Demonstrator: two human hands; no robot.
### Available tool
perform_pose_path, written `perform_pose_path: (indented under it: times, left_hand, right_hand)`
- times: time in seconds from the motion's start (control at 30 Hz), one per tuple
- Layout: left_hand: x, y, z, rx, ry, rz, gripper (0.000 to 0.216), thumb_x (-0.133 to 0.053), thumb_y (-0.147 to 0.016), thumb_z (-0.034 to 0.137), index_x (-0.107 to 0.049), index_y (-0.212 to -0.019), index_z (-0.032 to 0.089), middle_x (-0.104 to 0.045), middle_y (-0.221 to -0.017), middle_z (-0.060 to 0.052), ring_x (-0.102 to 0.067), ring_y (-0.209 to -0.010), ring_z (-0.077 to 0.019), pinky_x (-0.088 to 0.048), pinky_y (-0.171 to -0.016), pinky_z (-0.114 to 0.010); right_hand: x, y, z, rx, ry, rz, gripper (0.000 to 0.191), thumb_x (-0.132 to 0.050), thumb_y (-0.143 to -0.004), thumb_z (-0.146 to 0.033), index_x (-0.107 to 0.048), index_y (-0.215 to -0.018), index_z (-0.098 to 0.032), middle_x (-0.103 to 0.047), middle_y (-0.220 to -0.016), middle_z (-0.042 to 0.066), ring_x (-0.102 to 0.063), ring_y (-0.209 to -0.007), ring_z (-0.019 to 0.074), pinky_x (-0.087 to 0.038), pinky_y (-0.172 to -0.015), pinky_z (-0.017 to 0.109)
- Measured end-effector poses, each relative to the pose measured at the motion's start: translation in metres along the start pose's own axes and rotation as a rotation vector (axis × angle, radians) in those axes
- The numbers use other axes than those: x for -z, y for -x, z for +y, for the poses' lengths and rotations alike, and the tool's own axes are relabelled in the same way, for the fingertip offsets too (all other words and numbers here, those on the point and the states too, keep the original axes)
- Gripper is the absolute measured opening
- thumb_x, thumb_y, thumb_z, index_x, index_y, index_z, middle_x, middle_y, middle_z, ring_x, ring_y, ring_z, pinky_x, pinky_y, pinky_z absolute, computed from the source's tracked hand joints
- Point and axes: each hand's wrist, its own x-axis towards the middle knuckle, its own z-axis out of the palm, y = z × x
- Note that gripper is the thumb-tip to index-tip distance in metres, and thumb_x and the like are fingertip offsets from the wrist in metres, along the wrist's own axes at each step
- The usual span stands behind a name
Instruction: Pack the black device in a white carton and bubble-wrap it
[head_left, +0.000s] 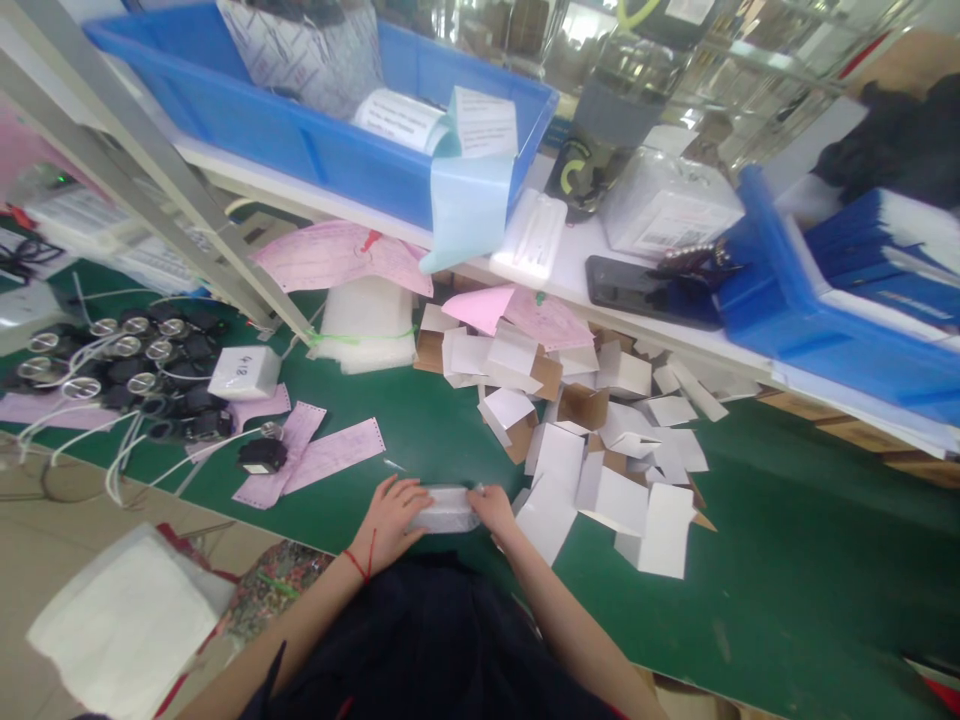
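Observation:
A small whitish packet in clear plastic wrap (448, 511) lies at the green bench's front edge, close to my body. My left hand (391, 517) is around its left end, fingers along the far side and thumb along the near side. At the right end, my right hand (493, 510) is closed, pinching the wrap. What is inside the plastic is too blurred to make out. Just right of my right hand starts a pile of open white cardboard boxes (559, 455) with brown insides.
Black devices with white cables (142, 370) crowd the bench at left, near a white box marked 418 (244, 373) and pink paper strips (334, 457). Overhead, a shelf carries a blue bin (300, 140), a phone (649, 290) and another blue bin (840, 330). White foam sheets (367, 325) stand below.

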Motion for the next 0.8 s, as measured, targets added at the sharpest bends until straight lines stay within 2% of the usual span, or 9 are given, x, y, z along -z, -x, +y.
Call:
perform_pose_path:
  times: [0.07,0.13,0.2,0.27,0.4,0.5,0.6,0.7,0.8]
  left_hand:
    - [-0.010,-0.002,-0.002,0.034,0.002,-0.050,0.016,-0.058,-0.083,0.023,-0.073,-0.088,0.027,-0.074,-0.096,-0.004,-0.061,-0.107,-0.0251,-0.026,-0.111,-0.050]
    - [-0.016,-0.001,-0.006,0.065,0.013,-0.054,0.021,-0.052,-0.089,0.026,-0.072,-0.084,0.026,-0.074,-0.090,-0.004,-0.062,-0.098,-0.0234,-0.032,-0.104,-0.047]
    - [-0.019,0.001,-0.010,0.090,0.031,-0.022,0.019,-0.055,-0.089,0.031,-0.073,-0.088,0.026,-0.074,-0.096,-0.004,-0.061,-0.100,-0.0246,-0.036,-0.096,-0.045]
    - [-0.019,0.004,-0.014,0.145,0.058,0.043,0.016,-0.062,-0.083,0.035,-0.073,-0.091,0.026,-0.073,-0.104,-0.005,-0.058,-0.104,-0.0265,-0.039,-0.090,-0.042]
    - [-0.024,0.010,-0.028,0.260,0.274,0.131,0.022,-0.063,-0.078,0.042,-0.072,-0.071,0.023,-0.073,-0.093,-0.006,-0.059,-0.093,-0.0243,-0.042,-0.088,-0.038]
    - [-0.031,0.012,-0.039,0.401,0.492,0.140,0.033,-0.060,-0.076,0.051,-0.069,-0.067,0.020,-0.070,-0.080,-0.005,-0.059,-0.081,-0.0209,-0.043,-0.082,-0.033]
    - [-0.040,0.010,-0.047,0.538,0.626,0.116,0.041,-0.058,-0.074,0.057,-0.063,-0.064,0.018,-0.057,-0.063,0.000,-0.050,-0.065,-0.0161,-0.038,-0.066,-0.028]
    - [-0.051,0.007,-0.050,0.554,0.685,0.143,0.044,-0.056,-0.074,0.059,-0.053,-0.060,0.018,-0.046,-0.057,0.003,-0.043,-0.061,-0.0135,-0.034,-0.063,-0.026]
    - [-0.062,0.005,-0.053,0.551,0.687,0.192,0.047,-0.052,-0.074,0.063,-0.044,-0.058,0.020,-0.040,-0.057,0.005,-0.038,-0.060,-0.0127,-0.032,-0.060,-0.026]
  right_hand:
    - [0.013,0.010,-0.008,0.166,0.108,0.091,0.016,-0.060,-0.078,-0.029,-0.068,-0.077,-0.015,-0.066,-0.076,0.006,-0.058,-0.077,0.0205,-0.041,-0.072,0.031]
    - [0.027,0.022,-0.014,0.485,0.252,0.118,0.037,-0.065,-0.079,-0.035,-0.066,-0.113,-0.020,-0.066,-0.113,0.010,-0.055,-0.106,0.0258,-0.040,-0.093,0.039]
    - [0.036,0.030,-0.015,0.776,0.377,-0.016,0.059,-0.073,-0.075,-0.040,-0.057,-0.131,-0.027,-0.060,-0.131,0.009,-0.047,-0.124,0.0284,-0.031,-0.106,0.046]
    - [0.037,0.031,-0.008,0.854,0.420,-0.182,0.055,-0.077,-0.073,-0.036,-0.061,-0.125,-0.030,-0.064,-0.128,0.006,-0.047,-0.124,0.0277,-0.029,-0.108,0.047]
    - [0.022,0.013,0.019,0.660,0.177,-0.188,0.008,-0.068,-0.079,-0.024,-0.073,-0.084,-0.021,-0.070,-0.098,0.005,-0.059,-0.098,0.0199,-0.041,-0.093,0.036]
    - [0.010,-0.004,0.035,0.508,-0.048,-0.190,0.015,-0.067,-0.078,-0.031,-0.071,-0.073,-0.017,-0.067,-0.085,0.004,-0.061,-0.083,0.0172,-0.045,-0.081,0.031]
    - [0.001,-0.014,0.044,0.371,-0.114,-0.171,0.025,-0.066,-0.076,-0.040,-0.067,-0.068,-0.016,-0.062,-0.071,0.001,-0.057,-0.070,0.0152,-0.042,-0.070,0.028]
    - [-0.011,-0.019,0.050,0.226,-0.231,-0.165,0.034,-0.063,-0.073,-0.050,-0.061,-0.064,-0.017,-0.053,-0.056,-0.003,-0.048,-0.057,0.0126,-0.036,-0.058,0.025]
    - [-0.025,-0.023,0.053,0.162,-0.311,-0.136,0.042,-0.059,-0.071,-0.058,-0.054,-0.060,-0.018,-0.048,-0.051,-0.004,-0.043,-0.051,0.0114,-0.034,-0.054,0.026]
